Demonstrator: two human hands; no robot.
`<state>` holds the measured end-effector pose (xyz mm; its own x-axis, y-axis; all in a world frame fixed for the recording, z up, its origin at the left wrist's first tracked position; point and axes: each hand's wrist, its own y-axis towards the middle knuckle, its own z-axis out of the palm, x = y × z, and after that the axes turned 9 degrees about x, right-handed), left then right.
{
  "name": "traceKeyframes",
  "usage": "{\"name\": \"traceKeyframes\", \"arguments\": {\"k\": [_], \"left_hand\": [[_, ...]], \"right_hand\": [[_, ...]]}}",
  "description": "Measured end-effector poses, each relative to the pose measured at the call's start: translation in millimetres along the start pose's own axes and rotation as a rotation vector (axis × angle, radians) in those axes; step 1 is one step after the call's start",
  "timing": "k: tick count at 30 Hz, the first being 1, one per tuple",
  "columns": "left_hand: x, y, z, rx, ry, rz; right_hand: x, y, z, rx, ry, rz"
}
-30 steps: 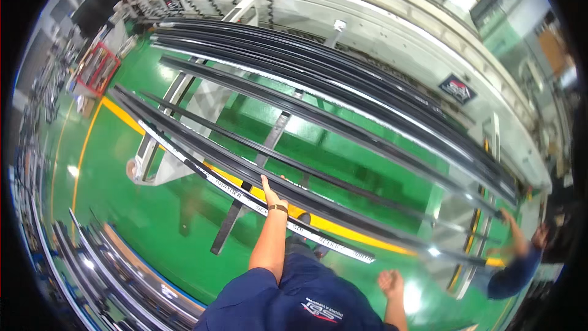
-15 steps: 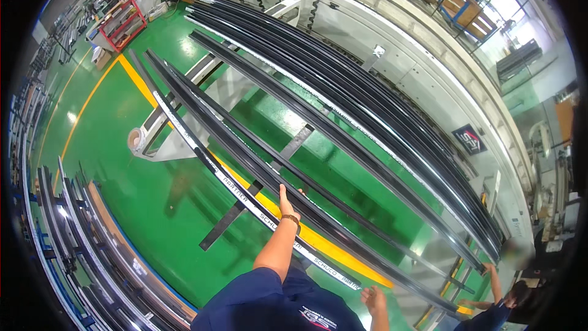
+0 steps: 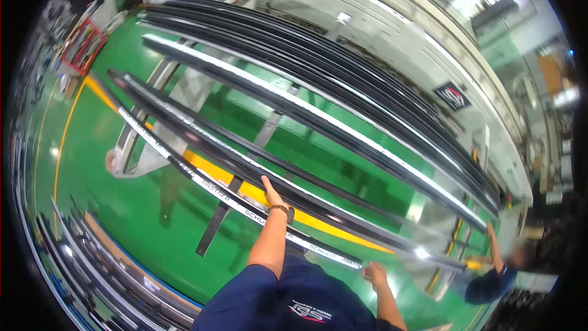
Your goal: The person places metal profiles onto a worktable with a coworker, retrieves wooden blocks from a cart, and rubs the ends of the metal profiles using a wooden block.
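Note:
My left hand (image 3: 272, 196) grips a long black profile (image 3: 233, 160), thumb up on its near side; the other fingers are hidden behind it. Nearer to me lies a curved-looking long profile (image 3: 211, 190) with white lettered film on it, passing under my left forearm. By its right end is my right hand (image 3: 376, 274), its fingers curled; whether they pinch that end cannot be made out. A thinner black profile (image 3: 294, 173) runs just beyond the gripped one. Farther off, a long profile (image 3: 275, 95) with a white strip on top has a co-worker's hand (image 3: 490, 230) at its right end.
Several black profiles (image 3: 306, 61) lie side by side along a long pale machine (image 3: 398, 40). Dark crossbars (image 3: 213, 230) and a white stand (image 3: 131, 159) support the lengths over the green floor. A profile rack (image 3: 92, 270) stands at the lower left, a red cart (image 3: 84, 48) at the upper left.
My view has shifted, moving the profiles in the picture. My right hand's fingers have curled in by the lettered profile's end. The co-worker's profile has turned, with its white strip now on top.

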<state>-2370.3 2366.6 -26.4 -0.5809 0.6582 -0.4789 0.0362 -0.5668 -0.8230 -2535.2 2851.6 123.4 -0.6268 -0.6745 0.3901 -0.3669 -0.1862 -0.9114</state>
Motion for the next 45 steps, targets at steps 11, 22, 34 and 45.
{"name": "traceKeyframes", "arguments": {"k": [11, 22, 34, 45], "left_hand": [[23.1, -111.6, 81.2, 0.834, 1.46, 1.024], [182.3, -157.6, 117.2, 1.807, 1.835, 0.898], [169.6, -115.1, 166.5, 1.797, 2.269, 0.806], [60.7, -176.5, 138.9, 1.748, 2.171, 0.764]], "right_hand": [[-50.8, 2.4, -3.6, -0.145, 0.166, 0.003], [-119.9, -50.0, -16.1, -0.347, 0.376, -0.013], [-160.9, -65.3, -22.6, -0.414, 0.473, 0.026], [-61.7, 4.1, -49.1, -0.395, 0.896, -0.321]]}}
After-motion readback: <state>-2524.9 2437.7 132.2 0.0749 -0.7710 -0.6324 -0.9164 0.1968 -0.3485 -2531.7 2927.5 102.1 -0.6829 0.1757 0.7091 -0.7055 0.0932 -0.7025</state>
